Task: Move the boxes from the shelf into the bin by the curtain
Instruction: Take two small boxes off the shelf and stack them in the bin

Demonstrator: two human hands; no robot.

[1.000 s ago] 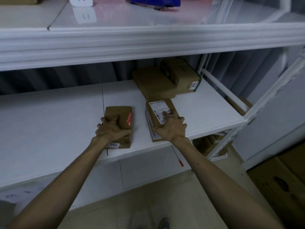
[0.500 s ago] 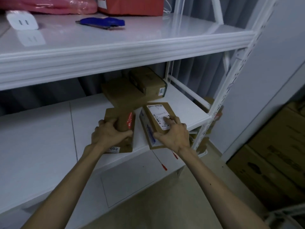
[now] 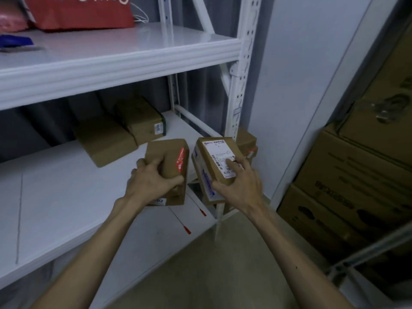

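Note:
My left hand (image 3: 152,182) grips a small brown box with red tape (image 3: 172,159), held just above the front of the white middle shelf (image 3: 66,197). My right hand (image 3: 240,186) grips a second brown box with a white shipping label (image 3: 214,161), lifted past the shelf's right front corner and tilted. Two more brown boxes stay at the back of the shelf: a flat one (image 3: 104,141) and a taller one (image 3: 142,121) leaning on it. A grey curtain (image 3: 200,92) hangs behind the shelf. No bin is in view.
A white slotted upright (image 3: 239,85) stands right behind the labelled box. The upper shelf (image 3: 111,61) carries a red bag (image 3: 80,12) and a blue object (image 3: 15,41). Large cardboard cartons (image 3: 356,175) are stacked at the right. More brown boxes (image 3: 245,139) sit low behind the upright.
Both hands have lifted their boxes off the shelf and carried them to the right. My view has swung right, bringing the shelf's upright and the stacked cartons into sight.

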